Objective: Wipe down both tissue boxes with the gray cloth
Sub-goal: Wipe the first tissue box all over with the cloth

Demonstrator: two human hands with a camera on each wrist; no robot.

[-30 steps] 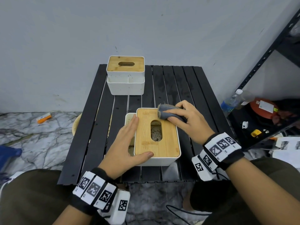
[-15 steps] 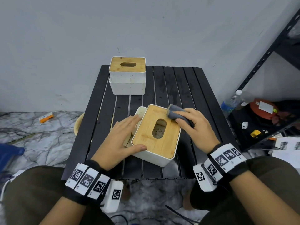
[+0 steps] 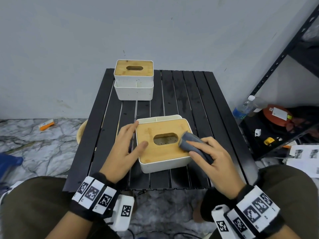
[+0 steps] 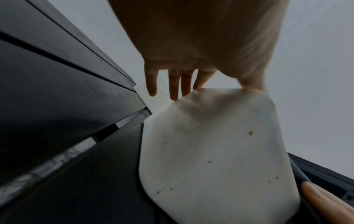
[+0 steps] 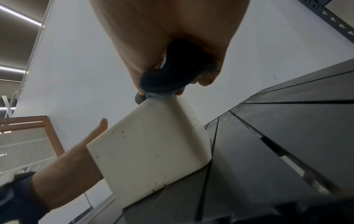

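The near tissue box (image 3: 164,165) is white with a bamboo lid and an oval slot, and stands at the front of the black slatted table (image 3: 189,94). My right hand (image 3: 198,147) grips the folded gray cloth (image 3: 189,142) and presses it on the lid just right of the slot. My left hand (image 3: 133,137) steadies the box, with straight fingers (image 4: 174,84) along its left side and the thumb on the lid. The right wrist view shows the cloth (image 5: 172,72) at the top edge of the speckled box (image 5: 149,151). The second tissue box (image 3: 133,73) stands untouched at the back left.
A wall runs right behind the table. A black metal rack (image 3: 276,66) stands to the right, with a water bottle (image 3: 243,107) and clutter on its low shelf. A beige bowl (image 3: 81,133) sits on the floor beside the table's left edge. My knees flank the front edge.
The near box has turned about a quarter turn clockwise, so its open side compartment now faces the back. The cloth moved from the lid's far corner to the right of the slot.
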